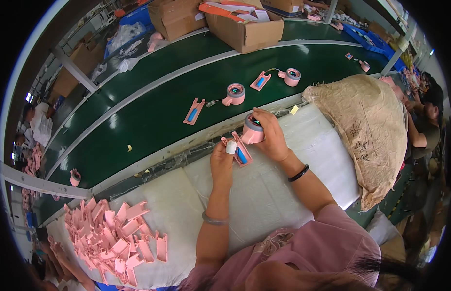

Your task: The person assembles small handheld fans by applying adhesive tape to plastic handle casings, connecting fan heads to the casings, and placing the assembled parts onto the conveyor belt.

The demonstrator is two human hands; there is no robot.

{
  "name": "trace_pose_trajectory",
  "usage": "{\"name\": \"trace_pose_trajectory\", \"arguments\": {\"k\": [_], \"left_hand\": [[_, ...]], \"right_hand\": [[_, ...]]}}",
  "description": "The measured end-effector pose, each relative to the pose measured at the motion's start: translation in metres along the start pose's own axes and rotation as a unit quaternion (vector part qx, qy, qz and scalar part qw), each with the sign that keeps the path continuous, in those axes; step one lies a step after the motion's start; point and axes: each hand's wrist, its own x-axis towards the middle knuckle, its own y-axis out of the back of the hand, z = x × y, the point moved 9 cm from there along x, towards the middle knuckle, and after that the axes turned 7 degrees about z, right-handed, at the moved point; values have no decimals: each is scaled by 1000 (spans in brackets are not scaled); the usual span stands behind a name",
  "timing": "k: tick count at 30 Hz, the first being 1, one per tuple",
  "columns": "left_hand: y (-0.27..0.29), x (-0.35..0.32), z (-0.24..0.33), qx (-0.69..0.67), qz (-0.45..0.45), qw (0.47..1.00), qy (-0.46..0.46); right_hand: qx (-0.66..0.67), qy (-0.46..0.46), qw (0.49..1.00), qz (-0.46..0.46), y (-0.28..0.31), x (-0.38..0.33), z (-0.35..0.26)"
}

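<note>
Just over the near edge of the green belt (162,104), two hands are busy with pink parts. The left hand (221,157) is closed on a long pink shell (247,161), with a white wrap (231,147) on its thumb. The shell's long side runs on a slant: the forked end points away and a bit left, the plain end points back toward the person and a bit right. Its open side faces up (you can see the blue battery (241,154) lying along it). The right hand (273,137) is curled around a round pink head (253,135), close beside the shell, its dark face tipped upward. More pink shells (111,235) lie heaped on the white counter (264,203), pointing every way.
</note>
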Motion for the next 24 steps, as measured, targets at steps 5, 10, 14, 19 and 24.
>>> {"name": "trace_pose_trajectory", "arguments": {"k": [5, 10, 14, 19, 24], "left_hand": [[-3, -2, 4, 10, -10, 1000, -8], [-5, -4, 5, -2, -16, 1000, 16], [-6, -4, 8, 15, -21, 1000, -12], [-2, -3, 2, -6, -5, 1000, 4], [-1, -3, 3, 1, -2, 1000, -3]], "right_hand": [[-6, -5, 1000, 0, 0, 0, 0], [-3, -12, 1000, 1, 1, 0, 1], [-3, -16, 1000, -5, 0, 0, 2], [0, -11, 1000, -7, 0, -2, 3], [-2, -12, 1000, -14, -2, -4, 6]]}}
